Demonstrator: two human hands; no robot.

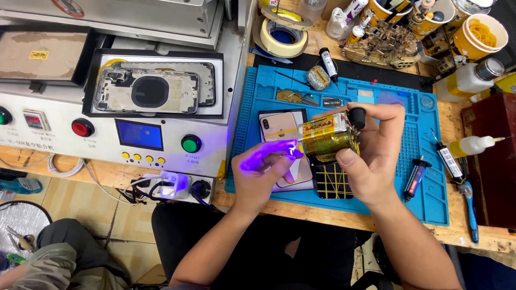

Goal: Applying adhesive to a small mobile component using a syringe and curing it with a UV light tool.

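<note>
My right hand grips a tape-wrapped lamp at frame centre; my left hand, fingers curled, glows violet over the phone.

Hands: we count two, left hand and right hand, centre of the frame.
Tape rolls: two, stacked at top centre, the larger tape roll in front.
Phone housings: two on the machine, upper left, one phone housing overlapping the other.
Round machine buttons: we see three, one red button, one green button, another green at the left edge.
Yellow cups: three, upper right, the nearest yellow cup at the corner.
</note>
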